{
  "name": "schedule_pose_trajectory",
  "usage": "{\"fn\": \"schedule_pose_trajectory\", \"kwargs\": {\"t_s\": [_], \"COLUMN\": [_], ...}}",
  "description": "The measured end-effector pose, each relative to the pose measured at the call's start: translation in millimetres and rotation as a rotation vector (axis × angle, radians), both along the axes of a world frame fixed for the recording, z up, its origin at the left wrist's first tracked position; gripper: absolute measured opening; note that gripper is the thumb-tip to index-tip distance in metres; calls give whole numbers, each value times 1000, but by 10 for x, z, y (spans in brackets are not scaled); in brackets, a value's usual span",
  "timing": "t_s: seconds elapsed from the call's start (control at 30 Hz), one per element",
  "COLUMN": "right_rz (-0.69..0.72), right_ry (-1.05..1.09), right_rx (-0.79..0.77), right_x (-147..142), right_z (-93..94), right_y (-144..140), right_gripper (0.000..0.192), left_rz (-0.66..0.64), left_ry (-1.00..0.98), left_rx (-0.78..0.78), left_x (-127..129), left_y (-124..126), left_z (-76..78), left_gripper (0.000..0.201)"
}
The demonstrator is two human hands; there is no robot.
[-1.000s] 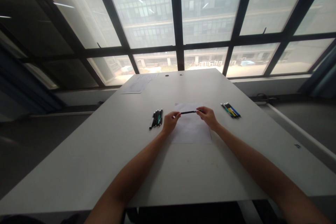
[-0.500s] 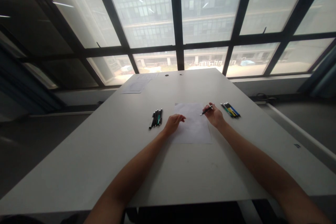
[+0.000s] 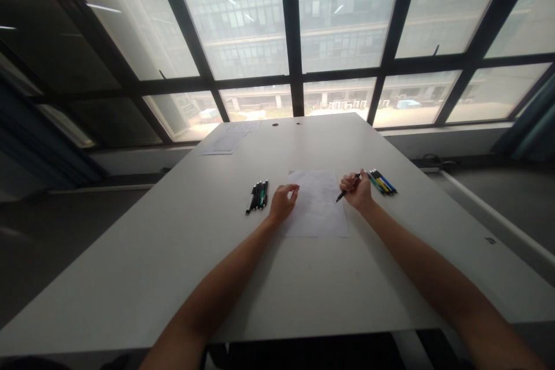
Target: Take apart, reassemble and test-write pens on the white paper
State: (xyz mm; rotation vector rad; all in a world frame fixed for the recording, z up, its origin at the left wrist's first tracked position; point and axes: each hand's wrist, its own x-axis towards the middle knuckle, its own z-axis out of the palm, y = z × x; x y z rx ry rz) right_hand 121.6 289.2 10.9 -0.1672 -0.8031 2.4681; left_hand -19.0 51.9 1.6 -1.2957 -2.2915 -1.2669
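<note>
A black pen (image 3: 341,196) is gripped in my right hand (image 3: 359,192), fingers closed round it. Its tip points down and left over the right side of a white sheet of paper (image 3: 314,214). My left hand (image 3: 282,203) is at the left edge of the sheet, its fingers curled and the fingertips drawn together near the thumb. Whether something small sits in that pinch cannot be made out. Just left of this hand lies a row of several mostly dark pens (image 3: 259,195). Beside my right hand, several pens with green, yellow and blue parts (image 3: 382,182) lie together.
The white table (image 3: 277,277) stretches away toward large framed windows (image 3: 338,17). Some papers (image 3: 225,140) lie near its far left edge. A small dark mark (image 3: 490,240) shows near the right edge, and a round dark spot (image 3: 275,125) near the far end.
My right hand has turned and shifted slightly right, with the pen's tip now lower and nearer me. My left hand has drawn back left, its fingers curling closer together.
</note>
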Motion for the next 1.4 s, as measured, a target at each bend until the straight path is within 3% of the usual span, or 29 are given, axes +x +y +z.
{"fn": "schedule_pose_trajectory", "kwargs": {"t_s": [0.13, 0.4, 0.6, 0.93, 1.2, 1.4], "right_rz": [-2, 43, 59, 43, 100, 24], "right_ry": [-19, 31, 42, -2, 9, -19], "right_rx": [55, 35, 34, 146, 268, 338], "right_x": [3, 1, -1, -36, -51, -59], "right_z": [-4, 28, 48, 195, 264, 305], "right_y": [-4, -41, -72, -332, -747, -881], "right_gripper": [43, 33, 37, 36, 31, 33], "left_rz": [-55, -95, -102, -226, -299, -424], "left_ry": [81, 53, 63, 77, 170, 207], "left_rx": [-92, -173, -202, -57, -219, -251], "left_x": [4, -22, -36, 108, 276, 346], "left_y": [2, 4, 7, -5, -41, -27], "left_z": [-20, -71, -87, 81, 219, 256], "left_gripper": [19, 16, 15, 18, 27, 25]}}
